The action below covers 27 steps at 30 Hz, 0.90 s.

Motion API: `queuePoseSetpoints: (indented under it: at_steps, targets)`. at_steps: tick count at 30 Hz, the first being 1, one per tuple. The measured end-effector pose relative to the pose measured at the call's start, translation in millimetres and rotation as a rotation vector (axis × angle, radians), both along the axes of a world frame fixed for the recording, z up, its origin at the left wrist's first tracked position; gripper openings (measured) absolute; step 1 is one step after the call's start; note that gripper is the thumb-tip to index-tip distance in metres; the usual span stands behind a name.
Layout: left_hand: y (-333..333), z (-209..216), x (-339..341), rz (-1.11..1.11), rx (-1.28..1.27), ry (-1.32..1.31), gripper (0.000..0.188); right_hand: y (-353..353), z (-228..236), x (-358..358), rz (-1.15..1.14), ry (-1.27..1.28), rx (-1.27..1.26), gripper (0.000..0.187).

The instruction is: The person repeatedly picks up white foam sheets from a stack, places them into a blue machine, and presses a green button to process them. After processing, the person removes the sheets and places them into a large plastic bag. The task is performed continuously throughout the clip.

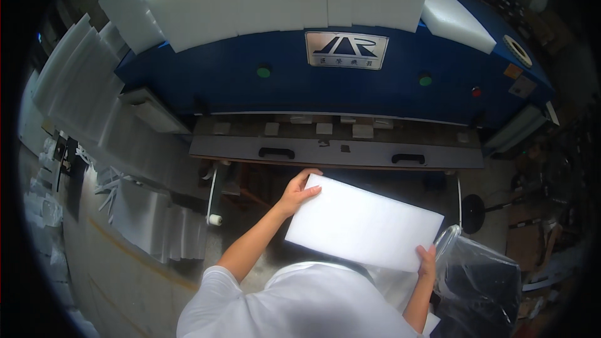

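A white rectangular foam sheet (366, 222) is held up in front of my body, tilted with its right side lower. My left hand (299, 193) grips its upper left corner, thumb on the top face and fingers over the far edge. At the lower right edge, my right hand (427, 261) has hold of the same sheet, its thumb on the near face. Beyond the sheet lies the press tray (350, 151) with two black handles, and small pale blocks sit on the bed behind it.
A blue machine (225, 78) with green and red buttons spans the far side, with white foam blocks (282, 0) along its top. Tall stacked foam sheets (87, 81) stand on the left, more (144, 216) below them. Clear plastic film (482, 269) covers something dark at the right.
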<state>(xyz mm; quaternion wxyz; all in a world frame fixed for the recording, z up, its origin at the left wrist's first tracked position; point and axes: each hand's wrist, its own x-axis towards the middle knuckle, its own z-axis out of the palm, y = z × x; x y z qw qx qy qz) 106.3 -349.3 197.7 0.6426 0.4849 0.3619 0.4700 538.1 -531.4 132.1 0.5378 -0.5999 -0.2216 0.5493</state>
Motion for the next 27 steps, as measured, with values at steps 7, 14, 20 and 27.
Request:
queuePoseSetpoints:
  at_steps: [7, 14, 20, 27]
  targets:
    - [-57, -63, -99, 0.337, -0.193, 0.228, 0.055, -60, 4, -60, -0.157, -0.214, 0.067, 0.065]
    - [-163, -127, -182, 0.182, -0.367, 0.421, 0.05, -101, 152, 29, -0.285, 0.551, 1.253, 0.065]
    - [-203, -152, -206, 0.127, -0.239, 0.55, 0.047, -31, -91, -88, -0.795, 0.082, 0.286, 0.052]
    - [-267, -184, -308, 0.291, -0.498, 0.678, 0.048, -30, 125, -97, -0.615, 0.044, 0.524, 0.05]
